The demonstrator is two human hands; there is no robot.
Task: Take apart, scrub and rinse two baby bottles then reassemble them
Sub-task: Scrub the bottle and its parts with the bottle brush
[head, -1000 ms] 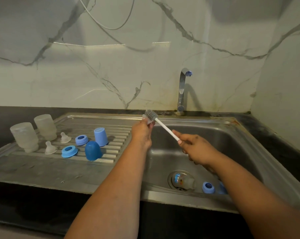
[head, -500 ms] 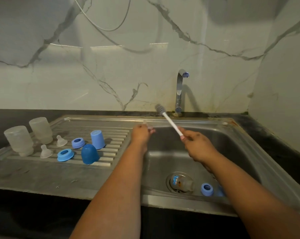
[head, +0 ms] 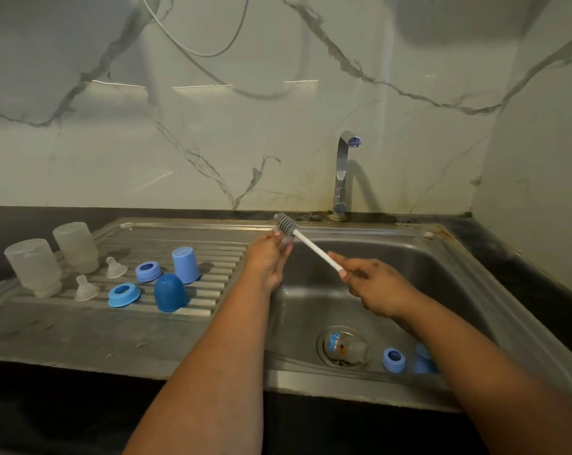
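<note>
Teat (head: pixel 286 239), small and clear, pinched in left hand (head: pixel 270 257) above sink's left rim (head: pixel 261 330). Brush (head: pixel 306 243) gripped by right hand (head: pixel 373 287), handle slanting up-left, bristle head touching teat. Scrubbing looks underway.

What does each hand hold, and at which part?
The right hand pinches the brush at the end of its white handle. The left hand grips something small and clear at the bristles; what it is cannot be told.

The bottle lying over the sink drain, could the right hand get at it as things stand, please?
Probably not yet: the right hand grips the brush, though nothing covers the bottle.
</note>
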